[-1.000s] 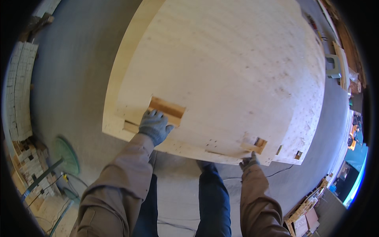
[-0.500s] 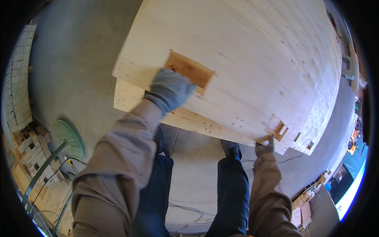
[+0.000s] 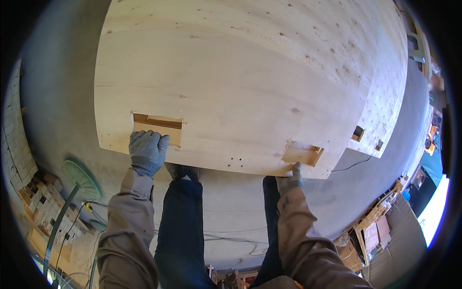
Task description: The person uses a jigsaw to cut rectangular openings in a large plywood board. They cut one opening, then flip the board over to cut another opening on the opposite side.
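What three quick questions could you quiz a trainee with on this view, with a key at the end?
1. Multiple choice: where is the right hand on the top panel? A) At the edge farthest from the person. B) At the edge nearest the person. C) In the middle.
2. True or false: the left hand wears a grey glove.
3. Open: on which side of the person is the green disc?

Key
1. B
2. True
3. The left side
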The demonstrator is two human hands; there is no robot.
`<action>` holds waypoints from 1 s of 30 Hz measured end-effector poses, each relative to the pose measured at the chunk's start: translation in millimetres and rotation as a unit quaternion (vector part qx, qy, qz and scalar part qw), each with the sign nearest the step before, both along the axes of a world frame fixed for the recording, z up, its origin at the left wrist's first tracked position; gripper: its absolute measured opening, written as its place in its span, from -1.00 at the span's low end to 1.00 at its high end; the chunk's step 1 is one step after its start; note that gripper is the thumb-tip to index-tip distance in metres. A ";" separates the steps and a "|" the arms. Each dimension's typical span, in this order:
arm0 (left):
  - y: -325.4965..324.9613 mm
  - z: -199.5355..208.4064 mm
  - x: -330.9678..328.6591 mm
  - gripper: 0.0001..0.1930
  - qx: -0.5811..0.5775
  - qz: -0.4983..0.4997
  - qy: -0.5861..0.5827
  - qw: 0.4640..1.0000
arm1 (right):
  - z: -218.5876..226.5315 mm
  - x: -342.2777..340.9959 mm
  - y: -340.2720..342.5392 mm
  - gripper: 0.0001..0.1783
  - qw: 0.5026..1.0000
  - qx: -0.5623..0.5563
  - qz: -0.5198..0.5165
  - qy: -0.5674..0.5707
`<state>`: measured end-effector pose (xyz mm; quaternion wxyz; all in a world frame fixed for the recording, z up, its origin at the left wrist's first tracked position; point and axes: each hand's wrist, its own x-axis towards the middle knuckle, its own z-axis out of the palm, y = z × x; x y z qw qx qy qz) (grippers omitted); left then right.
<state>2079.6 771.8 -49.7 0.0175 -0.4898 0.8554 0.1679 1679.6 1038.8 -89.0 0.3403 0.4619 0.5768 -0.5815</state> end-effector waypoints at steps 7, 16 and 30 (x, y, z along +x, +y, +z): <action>15.9 6.5 -3.6 -0.65 0.004 0.064 -0.054 0.996 | 12.8 -3.2 -8.1 -0.36 0.999 0.021 0.028 0.001; -93.3 -1.7 -36.7 -0.62 -0.017 0.095 -0.034 0.995 | -2.6 -62.5 -125.4 -0.41 0.989 -0.043 0.119 0.076; -56.8 -36.2 -20.6 -0.64 -0.074 0.083 0.077 0.991 | -13.1 -63.4 -112.2 -0.33 0.987 -0.015 0.156 0.042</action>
